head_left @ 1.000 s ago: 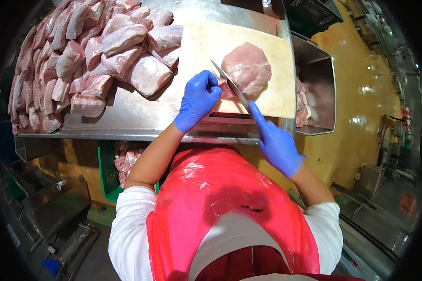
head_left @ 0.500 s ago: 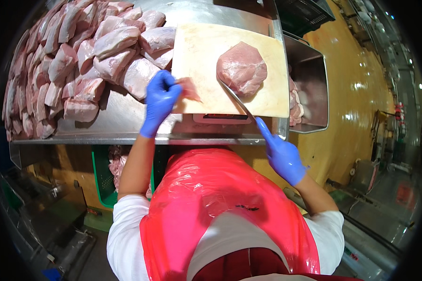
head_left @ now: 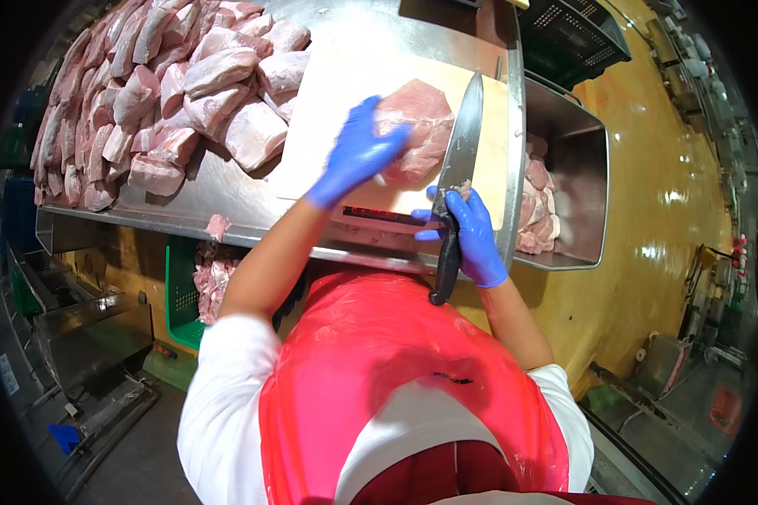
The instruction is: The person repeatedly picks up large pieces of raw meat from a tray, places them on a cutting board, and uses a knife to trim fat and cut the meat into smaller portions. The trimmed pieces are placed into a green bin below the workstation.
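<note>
On the cutting board (head_left: 312, 135), I judge one pork piece (head_left: 427, 118) partly trimmed, left hand (head_left: 358, 156) spread-fingered at it, right hand (head_left: 473, 231) gripping the black-handled knife (head_left: 465, 126), heaped chunks (head_left: 219, 76) remaining.

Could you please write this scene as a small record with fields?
Left hand: blue glove, blurred, at the left side of the meat piece; contact unclear
Right hand: blue glove, holding the knife, blade pointing away from the person
Under meat piece: pale cutting board
Left of board: meat pile on metal table
Table's front edge: small scrap, resting or falling, unclear
Right of table: metal bin containing meat
</note>
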Demonstrator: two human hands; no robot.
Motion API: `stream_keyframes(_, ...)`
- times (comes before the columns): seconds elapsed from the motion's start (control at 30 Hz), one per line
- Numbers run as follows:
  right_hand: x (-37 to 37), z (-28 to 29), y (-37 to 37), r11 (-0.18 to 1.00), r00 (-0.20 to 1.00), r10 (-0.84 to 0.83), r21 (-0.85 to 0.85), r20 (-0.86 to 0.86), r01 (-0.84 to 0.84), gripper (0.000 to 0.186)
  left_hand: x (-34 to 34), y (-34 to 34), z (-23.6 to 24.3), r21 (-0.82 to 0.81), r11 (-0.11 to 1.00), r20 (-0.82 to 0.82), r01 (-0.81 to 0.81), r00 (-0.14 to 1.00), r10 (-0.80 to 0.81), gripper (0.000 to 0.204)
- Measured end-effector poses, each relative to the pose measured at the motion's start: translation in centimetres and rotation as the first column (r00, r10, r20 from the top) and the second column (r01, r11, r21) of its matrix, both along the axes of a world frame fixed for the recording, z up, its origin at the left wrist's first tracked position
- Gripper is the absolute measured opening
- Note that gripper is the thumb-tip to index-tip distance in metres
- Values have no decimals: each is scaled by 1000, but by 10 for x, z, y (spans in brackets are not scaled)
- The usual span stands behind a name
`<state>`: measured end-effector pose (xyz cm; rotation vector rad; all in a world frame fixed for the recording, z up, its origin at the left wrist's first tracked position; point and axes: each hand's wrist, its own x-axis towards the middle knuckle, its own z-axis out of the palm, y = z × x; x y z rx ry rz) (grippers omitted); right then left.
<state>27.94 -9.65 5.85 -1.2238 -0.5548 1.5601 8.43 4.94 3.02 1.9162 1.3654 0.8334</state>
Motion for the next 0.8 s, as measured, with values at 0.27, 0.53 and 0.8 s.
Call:
stream_keyframes(0.27,211,-62,26,743,743,-656,57,-132,667,41,43,-11,37,-24,689,604,724,560,-567,36)
stream_keyframes(0.53,172,-37,-9,650,638,-760,158,122,743,40,-189,59,-140,27,874,-611,-485,685,398,110)
stream_keyframes(0.8,11,17,29,842,761,-540,216,361,495,33,-175,131,-112,-208,787,-542,-581,739,402,113)
